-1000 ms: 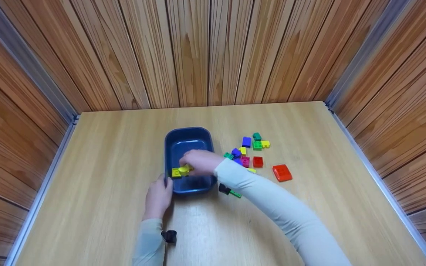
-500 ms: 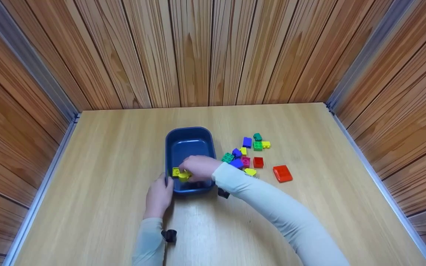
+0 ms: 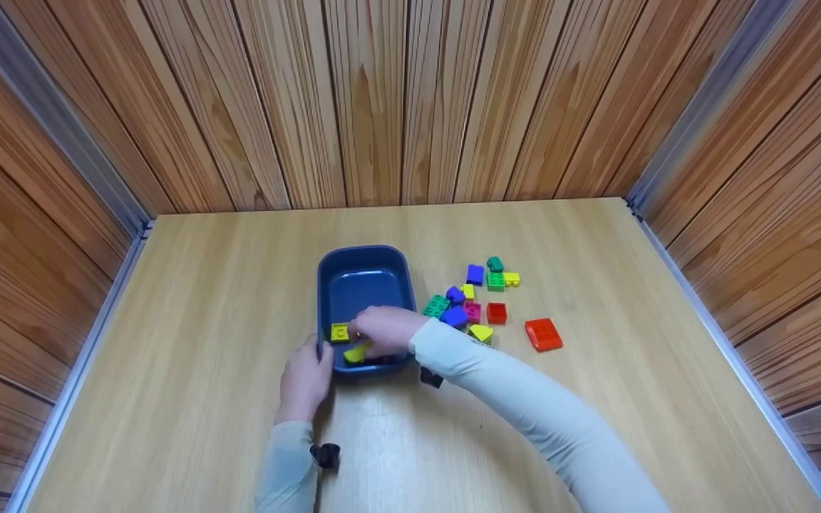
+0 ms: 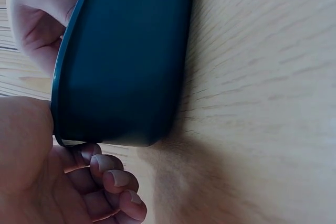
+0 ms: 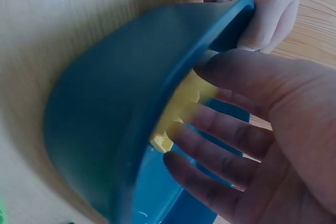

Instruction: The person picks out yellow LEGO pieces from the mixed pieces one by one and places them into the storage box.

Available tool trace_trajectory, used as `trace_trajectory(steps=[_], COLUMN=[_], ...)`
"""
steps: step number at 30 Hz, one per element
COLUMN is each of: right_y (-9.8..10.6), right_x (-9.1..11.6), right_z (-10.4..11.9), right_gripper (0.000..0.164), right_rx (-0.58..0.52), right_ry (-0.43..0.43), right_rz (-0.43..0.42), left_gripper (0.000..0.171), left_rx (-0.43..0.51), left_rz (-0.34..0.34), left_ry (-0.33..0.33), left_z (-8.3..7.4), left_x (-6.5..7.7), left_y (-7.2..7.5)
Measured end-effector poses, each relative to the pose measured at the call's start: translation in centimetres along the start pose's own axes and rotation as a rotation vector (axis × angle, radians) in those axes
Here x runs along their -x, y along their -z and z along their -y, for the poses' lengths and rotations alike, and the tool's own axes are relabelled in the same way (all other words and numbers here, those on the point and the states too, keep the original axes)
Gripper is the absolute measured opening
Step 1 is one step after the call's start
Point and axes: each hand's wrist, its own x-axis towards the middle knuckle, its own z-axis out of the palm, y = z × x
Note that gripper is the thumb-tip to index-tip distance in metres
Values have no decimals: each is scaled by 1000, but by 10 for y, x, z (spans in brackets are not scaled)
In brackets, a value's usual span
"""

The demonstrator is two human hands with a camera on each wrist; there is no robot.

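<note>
A dark blue plastic bin (image 3: pixel 364 258) stands on the table. My left hand (image 3: pixel 305 381) grips its near left rim, with the thumb over the edge and the fingers curled outside, as the left wrist view shows. Inside the bin's near end, my right hand (image 3: pixel 389 331) pinches a yellow toy block (image 3: pixel 355 354) between thumb and index finger. In the right wrist view the block (image 5: pixel 195 85) is blurred and partly hidden, and the other fingers are spread. A square yellow brick (image 3: pixel 339 332) lies by the left wall, just beyond the held block.
Several toy bricks lie loose right of the bin, among them a green brick (image 3: pixel 436 306), a purple brick (image 3: pixel 455 317) and a red brick (image 3: pixel 497 313). A larger red block (image 3: pixel 544 334) lies farther right. Wood-panelled walls (image 3: pixel 382 107) border the table.
My right hand has moved nearer to me inside the bin with the yellow block, away from the square yellow brick. The left hand has stayed on the rim.
</note>
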Motion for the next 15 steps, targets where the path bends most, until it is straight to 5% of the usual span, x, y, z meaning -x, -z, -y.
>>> trace_trajectory(steps=[15], right_y=[6], right_x=[11], right_z=[-17], right_gripper=[39], right_rx=[-86], right_ry=[-25], right_rz=[-32], left_gripper=[45], left_rx=[13], left_rz=[35], left_ry=[30], left_z=[0], left_x=[1], left_y=[0])
